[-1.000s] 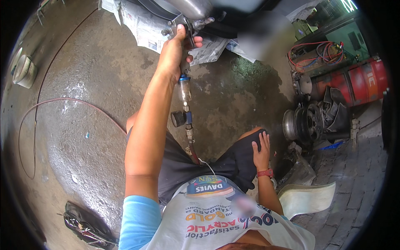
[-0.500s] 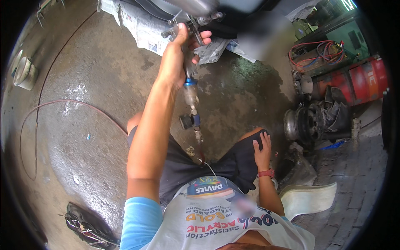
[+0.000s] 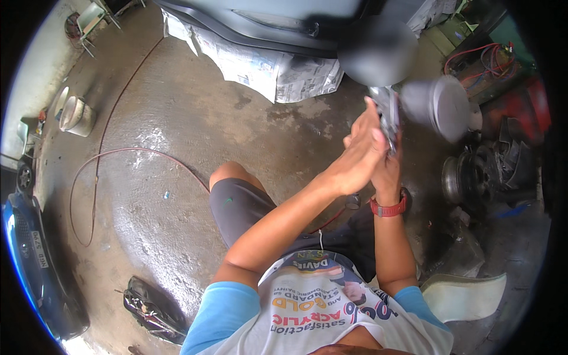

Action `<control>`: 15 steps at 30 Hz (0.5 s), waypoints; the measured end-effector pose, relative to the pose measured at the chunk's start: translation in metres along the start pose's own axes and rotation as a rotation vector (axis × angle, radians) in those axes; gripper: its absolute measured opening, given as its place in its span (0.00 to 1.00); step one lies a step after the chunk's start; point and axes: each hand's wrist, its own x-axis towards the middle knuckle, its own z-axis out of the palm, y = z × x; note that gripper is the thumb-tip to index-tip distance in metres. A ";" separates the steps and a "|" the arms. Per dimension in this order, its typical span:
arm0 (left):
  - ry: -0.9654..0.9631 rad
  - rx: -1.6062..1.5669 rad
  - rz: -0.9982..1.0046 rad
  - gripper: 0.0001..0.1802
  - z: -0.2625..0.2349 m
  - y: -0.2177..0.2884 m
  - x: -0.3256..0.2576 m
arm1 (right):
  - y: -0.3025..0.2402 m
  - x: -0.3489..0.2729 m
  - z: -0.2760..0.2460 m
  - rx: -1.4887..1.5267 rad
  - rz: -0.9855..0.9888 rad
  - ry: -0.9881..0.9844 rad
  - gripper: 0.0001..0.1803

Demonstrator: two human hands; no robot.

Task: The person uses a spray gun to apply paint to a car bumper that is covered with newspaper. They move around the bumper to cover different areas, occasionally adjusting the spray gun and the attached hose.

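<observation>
In front of me, right of the middle, both my hands are at a metal spray gun. Its round grey cup sticks out to the right, smeared by motion. My left hand is closed on the gun from the left, its fingers partly covered by the gun. Half hidden behind it, my right hand, with a red watch on the wrist, grips the gun from the right. A dark round gauge shows below the hands, with a reddish hose running from it toward my lap.
Ahead stands a grey car panel with newspaper along its lower edge. A hose loops over the wet floor at left, near a white bucket. Wheel rims lie at right, below a red drum.
The spray gun has moved right and nearer, away from the car panel. My right hand has left my knee and joined my left hand at the gun.
</observation>
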 end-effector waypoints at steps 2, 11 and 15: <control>0.095 0.440 0.162 0.55 0.007 0.009 0.004 | 0.004 -0.006 -0.010 0.188 0.027 0.049 0.45; 0.007 0.762 0.507 0.11 0.002 0.031 0.033 | 0.035 -0.005 -0.028 0.022 -0.219 -0.095 0.36; 0.019 0.825 0.483 0.09 -0.004 0.037 0.026 | 0.040 0.000 -0.020 0.190 -0.250 -0.195 0.30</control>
